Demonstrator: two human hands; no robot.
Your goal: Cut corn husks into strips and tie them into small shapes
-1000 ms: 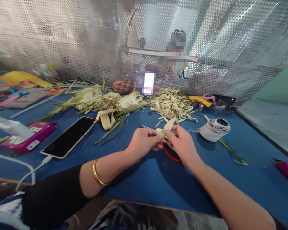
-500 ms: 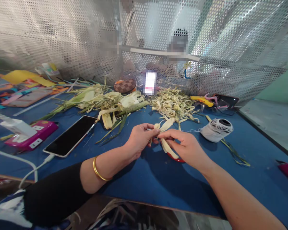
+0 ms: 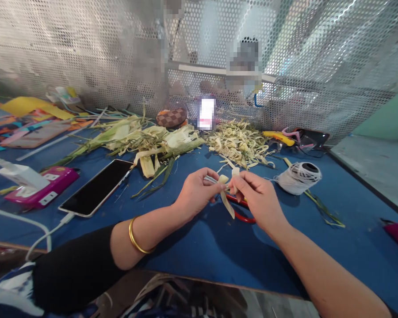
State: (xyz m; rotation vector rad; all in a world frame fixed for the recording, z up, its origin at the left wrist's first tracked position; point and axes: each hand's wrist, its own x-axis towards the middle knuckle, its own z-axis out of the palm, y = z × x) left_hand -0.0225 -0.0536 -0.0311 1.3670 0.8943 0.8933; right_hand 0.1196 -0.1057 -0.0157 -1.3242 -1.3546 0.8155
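Both my hands meet over the middle of the blue table (image 3: 202,247). My left hand (image 3: 196,193) pinches one end of a pale corn husk strip (image 3: 227,199), and a thin light stick pokes out between its fingers. My right hand (image 3: 259,198) pinches the same strip at its upper end, with the loose tail hanging down between the hands. Red-handled scissors (image 3: 242,214) lie on the table just under my right hand, partly hidden by it.
A white twine spool (image 3: 298,177) sits right of my hands. Long husks (image 3: 142,141) and a heap of cut strips (image 3: 239,143) lie behind. A phone (image 3: 96,187) on a cable and a pink box (image 3: 41,190) lie left. Perforated metal screen (image 3: 86,53) closes the back.
My right hand has risen and closed its pinch on the strip's upper end; the strip now hangs folded down between the hands. My left hand stayed about where it was.
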